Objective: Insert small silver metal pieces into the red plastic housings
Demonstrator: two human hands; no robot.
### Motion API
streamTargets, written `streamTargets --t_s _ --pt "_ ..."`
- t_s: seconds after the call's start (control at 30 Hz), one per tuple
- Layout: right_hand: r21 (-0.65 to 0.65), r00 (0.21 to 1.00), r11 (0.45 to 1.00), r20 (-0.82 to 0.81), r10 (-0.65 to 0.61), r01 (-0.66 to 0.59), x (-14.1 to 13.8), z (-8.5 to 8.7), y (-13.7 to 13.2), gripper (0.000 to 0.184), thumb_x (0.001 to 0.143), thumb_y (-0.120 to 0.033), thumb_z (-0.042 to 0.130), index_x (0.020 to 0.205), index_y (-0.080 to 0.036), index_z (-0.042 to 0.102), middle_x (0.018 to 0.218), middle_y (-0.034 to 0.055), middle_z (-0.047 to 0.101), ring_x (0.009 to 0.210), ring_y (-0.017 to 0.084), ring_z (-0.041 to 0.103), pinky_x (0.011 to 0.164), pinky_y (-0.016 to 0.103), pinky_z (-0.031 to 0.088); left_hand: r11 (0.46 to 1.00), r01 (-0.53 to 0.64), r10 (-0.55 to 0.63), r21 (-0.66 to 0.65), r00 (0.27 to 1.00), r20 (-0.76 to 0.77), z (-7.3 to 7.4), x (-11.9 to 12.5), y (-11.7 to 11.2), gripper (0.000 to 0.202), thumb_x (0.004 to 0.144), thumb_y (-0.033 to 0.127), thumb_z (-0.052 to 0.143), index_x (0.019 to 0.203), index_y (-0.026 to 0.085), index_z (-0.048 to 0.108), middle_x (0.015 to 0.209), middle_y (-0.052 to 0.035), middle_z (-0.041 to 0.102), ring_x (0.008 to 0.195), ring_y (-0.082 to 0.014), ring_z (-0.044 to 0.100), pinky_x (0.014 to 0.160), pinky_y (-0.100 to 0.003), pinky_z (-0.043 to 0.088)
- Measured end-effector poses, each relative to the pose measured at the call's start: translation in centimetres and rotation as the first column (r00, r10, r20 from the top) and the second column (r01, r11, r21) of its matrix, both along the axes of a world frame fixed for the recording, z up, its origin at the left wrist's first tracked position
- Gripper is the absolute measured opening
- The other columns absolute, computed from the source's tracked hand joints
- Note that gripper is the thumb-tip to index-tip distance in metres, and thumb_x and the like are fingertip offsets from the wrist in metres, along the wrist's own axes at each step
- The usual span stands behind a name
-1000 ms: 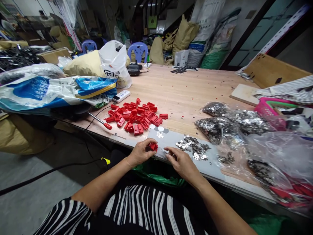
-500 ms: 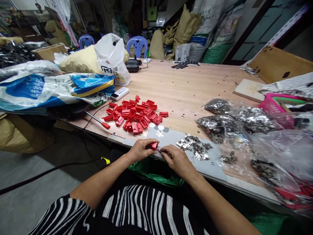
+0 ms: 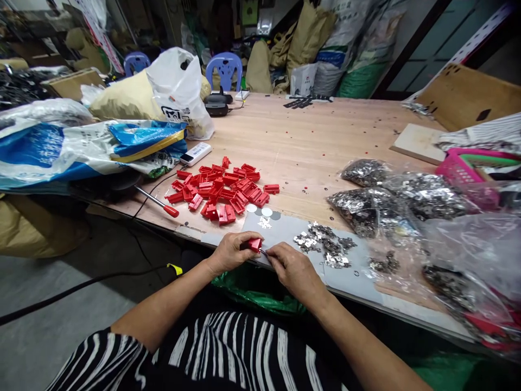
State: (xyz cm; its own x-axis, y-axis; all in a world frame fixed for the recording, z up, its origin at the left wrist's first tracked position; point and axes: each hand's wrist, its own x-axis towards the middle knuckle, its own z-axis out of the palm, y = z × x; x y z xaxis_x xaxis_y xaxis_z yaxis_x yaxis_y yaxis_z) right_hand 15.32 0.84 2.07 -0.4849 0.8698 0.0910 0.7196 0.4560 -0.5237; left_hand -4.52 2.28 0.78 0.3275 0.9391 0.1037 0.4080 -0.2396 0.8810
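At the table's front edge, my left hand (image 3: 231,253) is closed round a small red plastic housing (image 3: 255,244). My right hand (image 3: 291,266) pinches a thin, dark metal tool (image 3: 264,252), perhaps tweezers, whose tip meets the right end of the housing; the rest of it is hidden in my fingers. Beyond my left hand lies a heap of red plastic housings (image 3: 220,187). A loose pile of small flat metal parts (image 3: 325,244) is on the grey mat (image 3: 280,231), beyond my right hand. A few tiny bright parts (image 3: 265,222) lie between the two piles.
Clear bags of metal parts (image 3: 366,209) and a pink basket (image 3: 464,171) stand at the right. A red-handled lever (image 3: 170,210) juts over the table's left edge, near a blue and white sack (image 3: 81,146). Below my hands hangs a green bag (image 3: 260,293).
The view has shifted slightly. Both hands keep almost the same place and hold, with the tool's tip still at the red housing.
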Motion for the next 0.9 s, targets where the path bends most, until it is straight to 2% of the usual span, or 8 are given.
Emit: streamTargets --t_s 0.23,0.33,0.47,0.57,0.7,0.77,0.8,0.9 --pt "0.040 0.977 0.989 0.154 -0.146 0.142 -2.4 0.8 -1.1 0.018 0.091 -0.016 0.043 0.091 -0.020 0.060 0.089 0.0044 0.064 0.077 0.017 0.062 0.066 0.025 0.043 0.999 -0.046 0.047 0.026 0.999 -0.025 -0.4 0.1 -0.2 0.032 0.072 0.022 0.069 0.103 0.019 0.065 0.090 -0.0011 0.069 0.081 -0.0157 0.062 0.078 -0.024 0.047" --pt "0.019 0.981 0.990 0.132 -0.139 0.138 -2.3 0.7 -1.0 0.015 0.091 -0.018 0.045 0.093 -0.021 0.060 0.091 0.0040 0.063 0.080 0.017 0.061 0.067 0.026 0.043 0.998 -0.053 0.053 0.031 0.998 -0.015 -0.5 0.1 -0.3 0.032 0.071 0.022 0.070 0.103 0.020 0.064 0.090 -0.0009 0.069 0.082 -0.0159 0.062 0.079 -0.025 0.047" --pt "-0.014 0.996 0.998 -0.061 -0.062 0.061 -1.0 0.6 -1.1 0.019 0.090 -0.019 0.045 0.104 -0.022 0.057 0.096 0.0045 0.061 0.088 0.018 0.059 0.075 0.028 0.045 0.997 -0.058 0.056 0.055 0.998 0.041 -0.4 0.2 -0.8 0.031 0.071 0.022 0.071 0.101 0.019 0.063 0.090 -0.0013 0.068 0.082 -0.0158 0.062 0.078 -0.025 0.047" --pt "-0.021 0.961 1.000 -0.276 -0.015 0.010 0.1 0.7 -1.7 0.020 0.092 -0.021 0.041 0.108 -0.021 0.055 0.098 0.0055 0.060 0.088 0.017 0.058 0.078 0.029 0.045 0.994 -0.072 0.064 0.078 0.993 0.094 0.0 0.3 -1.7 0.030 0.072 0.023 0.071 0.101 0.020 0.063 0.091 -0.0019 0.067 0.083 -0.0157 0.061 0.079 -0.026 0.046" --pt "-0.154 0.940 0.988 -0.339 -0.031 -0.023 1.4 0.9 -2.6 0.021 0.094 -0.025 0.039 0.111 -0.021 0.050 0.085 0.0023 0.061 0.075 0.016 0.057 0.071 0.028 0.044 0.992 -0.113 0.097 0.053 0.966 0.238 0.8 0.7 -2.9 0.033 0.071 0.023 0.072 0.102 0.020 0.063 0.100 -0.0042 0.064 0.094 -0.0175 0.059 0.087 -0.028 0.043" --pt "-0.221 0.942 0.973 -0.335 -0.011 -0.067 1.7 1.2 -3.1 0.027 0.095 -0.027 0.037 0.120 -0.022 0.046 0.073 -0.0018 0.058 0.067 0.014 0.054 0.067 0.027 0.042 0.992 -0.104 0.124 -0.072 0.916 0.383 1.3 1.1 -3.4 0.029 0.073 0.025 0.071 0.101 0.020 0.064 0.100 -0.0044 0.064 0.092 -0.0165 0.060 0.086 -0.028 0.044" --pt "-0.241 0.941 0.967 -0.337 -0.002 -0.084 1.7 1.3 -3.2 0.032 0.096 -0.028 0.036 0.127 -0.023 0.043 0.069 -0.0035 0.056 0.063 0.014 0.053 0.066 0.026 0.042 0.983 -0.081 0.151 -0.163 0.867 0.475 1.5 1.4 -3.7 0.025 0.075 0.026 0.070 0.097 0.019 0.064 0.097 -0.0042 0.065 0.088 -0.0154 0.061 0.083 -0.027 0.045" --pt "-0.263 0.939 0.958 -0.343 0.014 -0.110 1.5 1.9 -3.7 0.043 0.096 -0.031 0.035 0.139 -0.025 0.034 0.062 -0.0057 0.052 0.058 0.012 0.050 0.063 0.025 0.041 0.899 0.094 0.276 -0.427 0.636 0.721 2.0 2.2 -4.5 0.016 0.077 0.028 0.069 0.082 0.016 0.060 0.086 -0.0029 0.066 0.079 -0.0127 0.063 0.080 -0.026 0.046"
